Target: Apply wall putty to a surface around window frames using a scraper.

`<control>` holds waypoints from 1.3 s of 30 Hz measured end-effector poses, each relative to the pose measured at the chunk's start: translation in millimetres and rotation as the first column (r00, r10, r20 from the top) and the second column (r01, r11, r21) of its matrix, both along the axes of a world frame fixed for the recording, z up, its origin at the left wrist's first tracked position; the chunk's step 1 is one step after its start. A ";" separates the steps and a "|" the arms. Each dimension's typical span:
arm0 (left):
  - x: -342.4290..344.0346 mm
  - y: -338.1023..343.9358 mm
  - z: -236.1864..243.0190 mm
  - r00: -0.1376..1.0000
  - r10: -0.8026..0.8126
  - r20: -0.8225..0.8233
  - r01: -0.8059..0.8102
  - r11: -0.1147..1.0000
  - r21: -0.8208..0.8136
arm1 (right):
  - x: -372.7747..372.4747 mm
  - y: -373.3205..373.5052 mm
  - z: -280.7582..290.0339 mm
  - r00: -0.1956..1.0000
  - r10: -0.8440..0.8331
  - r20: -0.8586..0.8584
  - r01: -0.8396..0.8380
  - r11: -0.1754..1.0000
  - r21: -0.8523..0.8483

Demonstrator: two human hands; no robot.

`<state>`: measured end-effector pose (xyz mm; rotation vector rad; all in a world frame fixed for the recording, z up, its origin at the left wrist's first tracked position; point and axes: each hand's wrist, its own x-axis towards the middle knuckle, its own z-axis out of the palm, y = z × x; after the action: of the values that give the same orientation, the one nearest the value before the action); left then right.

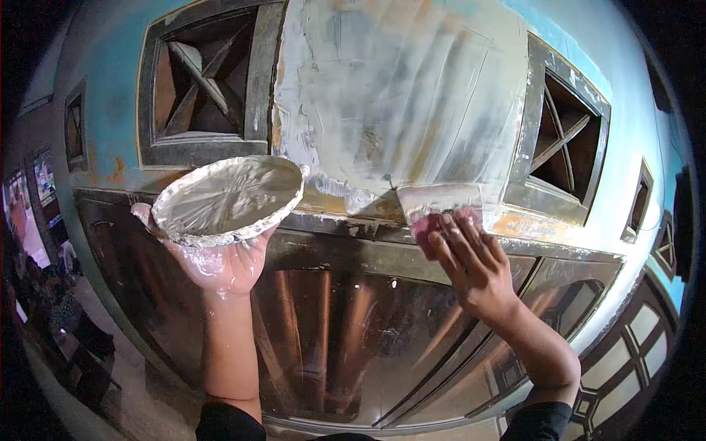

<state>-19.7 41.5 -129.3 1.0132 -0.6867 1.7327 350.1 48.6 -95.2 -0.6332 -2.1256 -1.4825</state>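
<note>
My left hand [220,264] is smeared with white paste and wraps round the underside of a shallow round dish [165,231], holding it up at chest height. Pale putty [232,197] fills the dish, its surface streaked, and dried paste crusts the rim. In my right hand [471,257] is a flat putty scraper [441,197] with a reddish grip part. Its broad edge lies at the lower border of a grey-white coated wall panel [412,95], just above a dark wooden ledge. My right fingers lie stretched over the scraper's back.
Dark-framed vents with crossed slats, a left vent [202,81] and a right vent [562,140], flank the panel. Below runs a glossy dark wooden door or cabinet front [353,338]. Blue wall [114,132] continues at both sides. A paneled door [632,353] stands at lower right.
</note>
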 end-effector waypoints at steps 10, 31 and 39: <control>7.6 4.0 6.0 0.999 0.020 -0.048 -0.016 0.996 0.087 | -72.2 27.5 183.6 0.962 0.268 -0.051 -0.216 0.863 0.456; 6.6 -6.7 8.5 0.987 0.158 0.023 -0.156 0.986 -0.067 | -80.1 12.2 76.7 0.977 0.209 -0.037 -0.201 0.968 0.150; 10.2 -0.6 9.4 0.997 0.078 -0.022 -0.078 0.997 -0.004 | -73.6 66.2 199.6 0.983 0.095 -0.155 -0.024 0.913 0.408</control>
<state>-9.5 41.0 -119.9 1.0669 -0.6366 1.7866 276.4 114.7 104.4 -0.5129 -1.6238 -1.7000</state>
